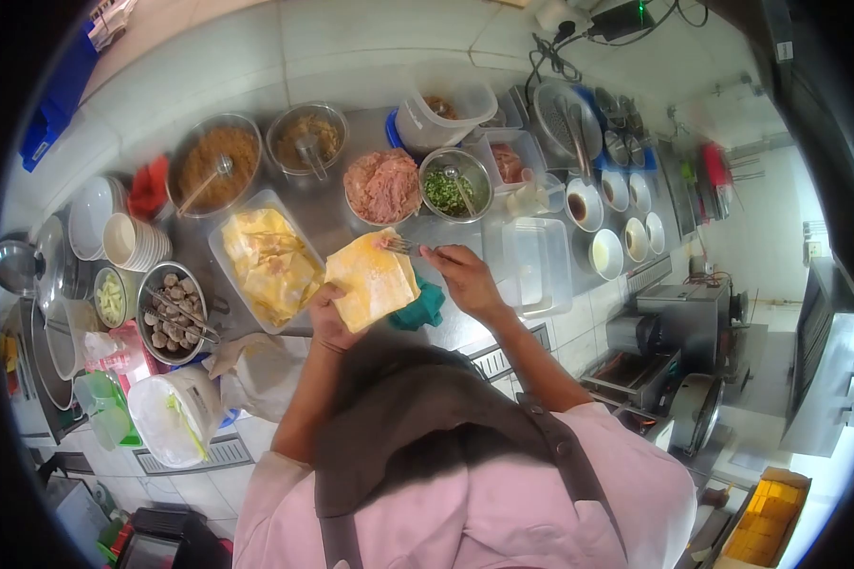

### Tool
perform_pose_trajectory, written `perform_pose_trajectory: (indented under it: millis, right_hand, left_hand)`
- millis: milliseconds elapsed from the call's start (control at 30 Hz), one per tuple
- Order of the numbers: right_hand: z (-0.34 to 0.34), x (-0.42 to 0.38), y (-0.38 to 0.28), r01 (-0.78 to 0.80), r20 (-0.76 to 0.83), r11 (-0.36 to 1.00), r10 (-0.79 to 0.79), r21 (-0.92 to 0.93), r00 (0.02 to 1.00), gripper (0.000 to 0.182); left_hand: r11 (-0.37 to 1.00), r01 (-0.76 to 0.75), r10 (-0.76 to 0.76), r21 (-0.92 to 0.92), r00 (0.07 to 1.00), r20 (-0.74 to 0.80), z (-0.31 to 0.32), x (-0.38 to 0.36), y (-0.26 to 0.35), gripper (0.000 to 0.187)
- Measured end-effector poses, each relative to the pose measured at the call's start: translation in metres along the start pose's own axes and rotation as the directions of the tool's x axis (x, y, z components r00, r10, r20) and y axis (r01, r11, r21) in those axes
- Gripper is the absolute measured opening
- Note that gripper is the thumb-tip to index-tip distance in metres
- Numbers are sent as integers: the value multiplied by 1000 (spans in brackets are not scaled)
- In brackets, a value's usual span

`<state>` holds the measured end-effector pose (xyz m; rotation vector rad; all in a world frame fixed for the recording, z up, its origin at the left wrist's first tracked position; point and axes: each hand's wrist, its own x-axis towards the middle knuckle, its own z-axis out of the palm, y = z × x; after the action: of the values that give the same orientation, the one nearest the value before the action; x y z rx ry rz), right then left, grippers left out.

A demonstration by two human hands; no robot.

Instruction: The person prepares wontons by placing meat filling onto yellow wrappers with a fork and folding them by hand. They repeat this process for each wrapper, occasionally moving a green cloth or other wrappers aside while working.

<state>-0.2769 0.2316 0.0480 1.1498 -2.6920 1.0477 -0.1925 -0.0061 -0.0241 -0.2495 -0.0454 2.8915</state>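
Observation:
A stack of yellow wonton wrappers (374, 282) lies in my left hand (330, 318), whose fingers grip its lower left side. My right hand (463, 277) is closed round a fork (400, 246). The fork's tines touch the top corner of the wrappers, where a small pink dab of filling shows. Just beyond the wrappers sits a bowl heaped with minced meat (381, 183). To the left, a clear tray holds yellow filled wontons (264, 261). A green cloth (421, 305) lies partly hidden behind the wrappers.
A steel bowl of chopped green onion (454, 186) with a spoon stands behind my right hand. A clear plastic container (537, 261) is on the right, near several sauce bowls (584, 205). A bowl of meatballs (172, 313) with tongs and stacked bowls (135, 240) stand left.

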Motion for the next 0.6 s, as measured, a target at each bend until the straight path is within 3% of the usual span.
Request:
perform_pose_trajectory:
  millis: [67,267,333,367,433,600]
  right_hand:
    - [-5,-3,1,26,-1,1000,-26,-13,1000,53]
    - [-16,7,-10,-53,37,967,45,249,998,44]
    - [-18,14,-22,-462,233,731,401,501,886,34]
    - [-19,15,-21,-460,236,734,395,500,888,34]
    - [-22,18,-19,-667,431,446,523,597,735,30]
    - [-17,24,-13,-712,507,380,512,591,694,31]
  left_hand:
    - [1000,-18,18,7,1000,1,1,-1,-1,67]
    - [997,-65,66,51,998,-8,-2,4,1,68]
    - [997,-64,64,34,998,1,-1,6,0,68]
    - [998,-61,61,21,998,9,0,7,-1,68]
    - [998,-69,69,14,998,10,7,7,-2,68]
    - [997,-69,68,19,997,18,2,9,-1,67]
